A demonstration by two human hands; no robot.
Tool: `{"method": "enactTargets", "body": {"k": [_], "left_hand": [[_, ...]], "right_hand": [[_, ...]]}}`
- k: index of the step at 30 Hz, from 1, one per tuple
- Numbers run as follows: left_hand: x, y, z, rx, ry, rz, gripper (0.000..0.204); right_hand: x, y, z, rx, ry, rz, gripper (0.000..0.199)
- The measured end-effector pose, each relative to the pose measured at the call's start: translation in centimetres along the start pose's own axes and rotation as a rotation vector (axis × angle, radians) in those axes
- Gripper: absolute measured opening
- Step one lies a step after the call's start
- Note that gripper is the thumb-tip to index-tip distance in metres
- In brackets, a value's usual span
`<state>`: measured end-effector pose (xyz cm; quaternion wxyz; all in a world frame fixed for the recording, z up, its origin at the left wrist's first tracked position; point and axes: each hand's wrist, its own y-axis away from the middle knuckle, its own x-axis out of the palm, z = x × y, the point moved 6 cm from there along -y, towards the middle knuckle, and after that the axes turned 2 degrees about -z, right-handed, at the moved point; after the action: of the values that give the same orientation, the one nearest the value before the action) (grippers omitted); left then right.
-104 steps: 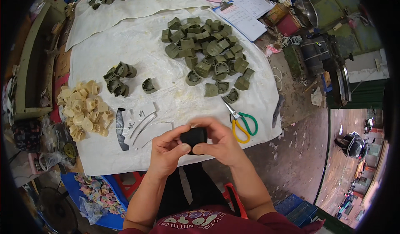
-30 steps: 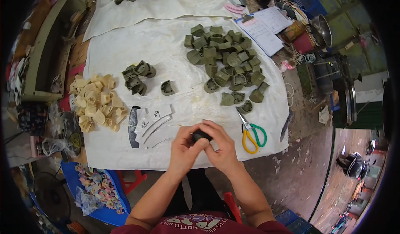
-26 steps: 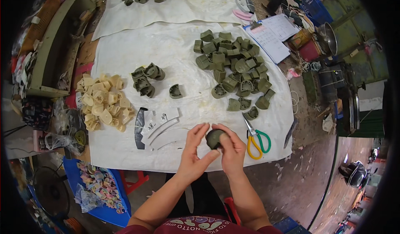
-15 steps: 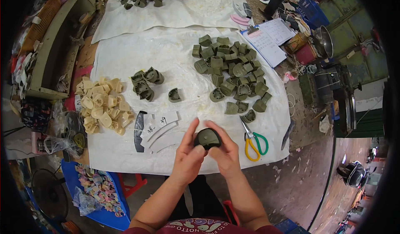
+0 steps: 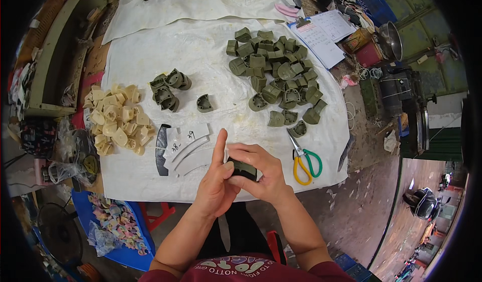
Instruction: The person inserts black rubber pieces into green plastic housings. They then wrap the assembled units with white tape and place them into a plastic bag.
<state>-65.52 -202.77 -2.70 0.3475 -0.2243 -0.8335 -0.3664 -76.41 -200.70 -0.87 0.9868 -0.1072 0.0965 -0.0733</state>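
A dark olive shoe heel (image 5: 242, 170) is held between my hands just above the table's near edge, a darker band along its side. My right hand (image 5: 263, 170) has fingers and thumb closed round it from the right. My left hand (image 5: 216, 189) presses its thumb against the heel's left side, index finger stretched out; its other fingers are partly hidden. Ahead lie a single olive heel (image 5: 205, 103) and a small cluster of heels (image 5: 168, 89). Left of my hands are white paper patterns (image 5: 188, 141) with curved edges, beside a dark curved strip (image 5: 162, 150).
A large pile of olive heels (image 5: 281, 66) covers the right of the white sheet (image 5: 165, 41). Scissors (image 5: 303, 164) with yellow and green handles lie right of my hands. Beige heels (image 5: 118, 116) are heaped at left. A clipboard (image 5: 319, 38) lies far right; a blue tray (image 5: 118, 263) of scraps sits below left.
The heel has turned and tilted in my hands and shifted slightly left. My right hand has moved over its far side, and my left index finger has straightened away from it. The view has shifted slightly.
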Motion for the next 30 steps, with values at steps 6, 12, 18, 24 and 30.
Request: {"method": "enactTargets", "body": {"k": [6, 12, 18, 24, 30], "left_hand": [[0.1, -0.4, -0.3, 0.143, -0.021, -0.023, 0.083], [-0.2, -0.8, -0.6, 0.257, -0.035, 0.136, 0.078], [-3.3, -0.5, -0.6, 0.345, -0.104, -0.230, 0.049], [-6.2, 0.4, -1.5, 0.365, -0.132, -0.304, 0.032], [-16.6, 4.2, -6.5, 0.627, -0.737, -0.695, 0.035]], "right_hand": [[0.1, 0.0, 0.5, -0.011, 0.041, -0.075, 0.050], [0.3, 1.1, -1.2, 0.273, -0.503, -0.260, 0.035], [4.2, 0.9, -0.6, 0.219, -0.063, -0.304, 0.033], [7.1, 1.3, -2.9, 0.374, -0.335, -0.263, 0.028], [5.2, 3.1, -4.8, 0.206, 0.124, -0.271, 0.026]]}}
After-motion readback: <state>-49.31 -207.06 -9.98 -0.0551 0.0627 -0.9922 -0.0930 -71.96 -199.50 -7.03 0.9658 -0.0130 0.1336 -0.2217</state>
